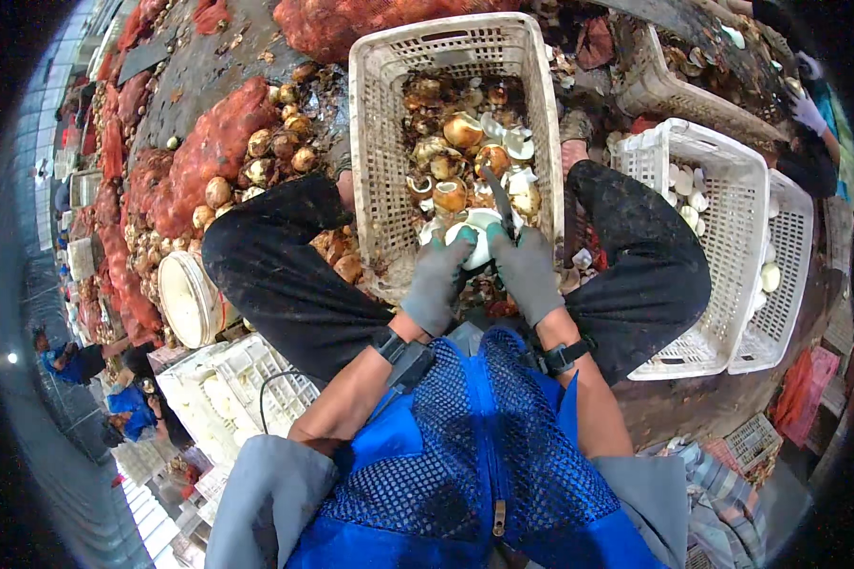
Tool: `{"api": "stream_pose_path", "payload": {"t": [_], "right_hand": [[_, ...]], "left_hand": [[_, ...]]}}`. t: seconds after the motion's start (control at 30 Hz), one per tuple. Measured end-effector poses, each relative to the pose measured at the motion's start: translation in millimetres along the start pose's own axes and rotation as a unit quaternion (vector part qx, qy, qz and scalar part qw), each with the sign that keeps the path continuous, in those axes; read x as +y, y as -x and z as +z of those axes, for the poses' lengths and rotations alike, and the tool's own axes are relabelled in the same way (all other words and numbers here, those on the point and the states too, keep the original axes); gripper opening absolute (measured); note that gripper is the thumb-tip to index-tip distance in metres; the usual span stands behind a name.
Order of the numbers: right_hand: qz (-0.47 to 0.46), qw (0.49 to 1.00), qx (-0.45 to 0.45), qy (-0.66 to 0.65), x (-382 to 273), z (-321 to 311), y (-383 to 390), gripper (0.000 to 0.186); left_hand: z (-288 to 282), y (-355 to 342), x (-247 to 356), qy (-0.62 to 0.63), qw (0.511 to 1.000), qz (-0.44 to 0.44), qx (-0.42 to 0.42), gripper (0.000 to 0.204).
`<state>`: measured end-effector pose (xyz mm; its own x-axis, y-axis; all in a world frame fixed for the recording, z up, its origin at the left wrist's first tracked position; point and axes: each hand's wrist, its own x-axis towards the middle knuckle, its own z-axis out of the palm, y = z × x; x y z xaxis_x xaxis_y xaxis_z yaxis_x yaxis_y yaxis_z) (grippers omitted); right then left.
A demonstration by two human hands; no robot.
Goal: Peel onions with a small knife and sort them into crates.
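Smooth white onion (481, 243), at the near end of a rectangular, perforated off-white plastic crate (374, 156). The grey-gloved, green-tipped left hand (436, 282) curls around the onion; the similarly gloved right hand (528, 275) grips a narrow, dark metal knife (496, 196). Good control probably calls for short strokes, the left hand clear of the edge.

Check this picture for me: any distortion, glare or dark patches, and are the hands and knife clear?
Head view: fisheye bending curves edges near the rim, with black corners; a small white light spot glares at far left; the inside of the ventilated plastic crate looks dim toward its far end; the left hand, right hand and knife read fairly clearly.
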<state>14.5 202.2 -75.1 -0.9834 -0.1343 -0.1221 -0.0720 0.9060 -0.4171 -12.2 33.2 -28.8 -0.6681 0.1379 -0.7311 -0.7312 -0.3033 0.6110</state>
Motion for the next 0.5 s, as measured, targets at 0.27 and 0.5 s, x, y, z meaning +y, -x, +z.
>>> {"api": "stream_pose_path", "payload": {"t": [0.27,0.5], "right_hand": [[0.226,0.899,0.084,-0.366,9,22,-4,0.019],[0.161,0.938,0.13,-0.277,21,45,-4,0.02]], "left_hand": [[-9,5,8,-0.166,0.969,0.152,-0.098,0.037],[-17,8,7,-0.157,0.968,0.158,-0.114,0.041]]}}
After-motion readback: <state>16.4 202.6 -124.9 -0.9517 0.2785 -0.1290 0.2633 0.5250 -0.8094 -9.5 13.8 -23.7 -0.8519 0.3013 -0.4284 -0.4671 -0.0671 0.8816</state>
